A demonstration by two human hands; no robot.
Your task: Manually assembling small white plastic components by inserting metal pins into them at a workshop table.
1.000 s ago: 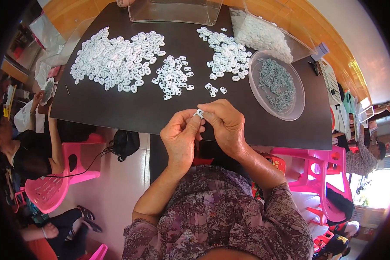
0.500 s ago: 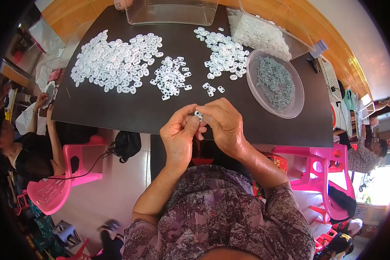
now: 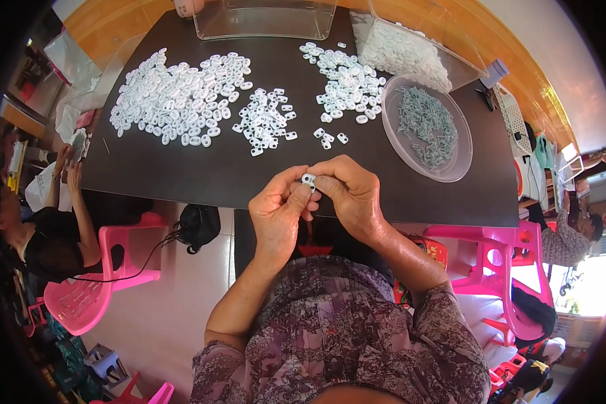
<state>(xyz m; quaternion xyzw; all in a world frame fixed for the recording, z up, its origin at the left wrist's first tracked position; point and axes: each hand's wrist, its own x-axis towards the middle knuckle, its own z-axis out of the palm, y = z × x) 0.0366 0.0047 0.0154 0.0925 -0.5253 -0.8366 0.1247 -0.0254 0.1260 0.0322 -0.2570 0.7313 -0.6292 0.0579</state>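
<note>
A small white plastic piece with two dark holes (image 3: 308,179) is pinched between the fingertips of both hands, just in front of the table's near edge. My left hand (image 3: 275,214) grips it with thumb and fingers from the left. From the right, my right hand (image 3: 354,196) presses thumb and forefinger on it. Past the hands lie a small pile of white two-holed pieces (image 3: 262,120), a large heap of white oval pieces (image 3: 172,101) to its left, and another white pile (image 3: 349,86) to its right. A few loose white pieces (image 3: 326,140) lie closer in.
A round clear tray (image 3: 398,149) holding small grey-green screw-like parts (image 3: 427,124) stands right. Behind are a clear bin of white pieces (image 3: 404,54) and a clear box (image 3: 266,34). Pink chairs (image 3: 81,303) flank the dark table (image 3: 195,172). Another person (image 3: 54,236) sits at left.
The right thumb and forefinger have shifted around the white piece, so more of it shows between the fingertips. At left, the other person's hands have moved a little.
</note>
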